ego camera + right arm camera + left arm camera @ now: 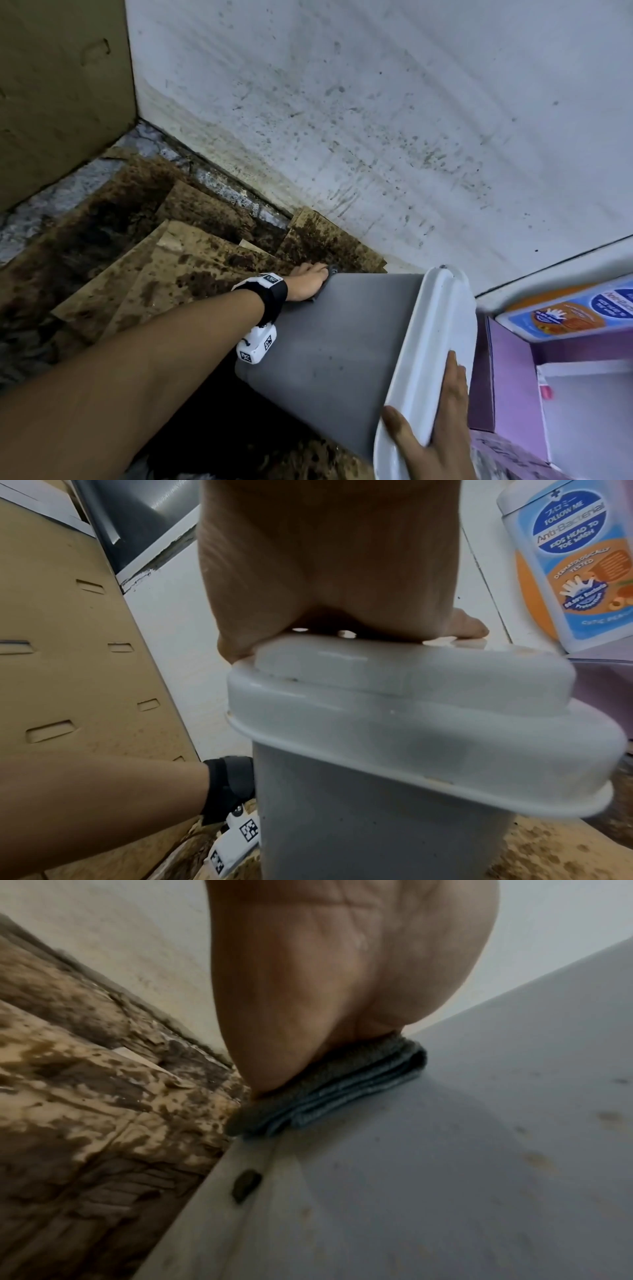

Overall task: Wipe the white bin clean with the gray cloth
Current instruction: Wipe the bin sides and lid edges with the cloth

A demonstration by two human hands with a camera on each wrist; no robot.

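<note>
right hand (442,425) grips the white bin's lid (428,346), fingers curled over its rim, so i keep the tilted white bin (329,353) steady on the stained cardboard (191,260) while my left hand (308,282) presses the folded gray cloth (329,1088) flat near its base.

I see the tilted white plastic bin (329,329) filling the lower middle, its lid end towards me. My left hand (306,282) sits at its far bottom edge, near the speckled white wall (376,120), with only a narrow gap between bin and wall there. To the left, open room lies above the stained brown cardboard sheets (144,260) on the floor, bounded by a tall brown cardboard box (61,89). To the right, a purple shelf unit (513,377) and an orange-and-blue wash bottle (575,311) crowd close beside my right hand (442,425) on the lid.
</note>
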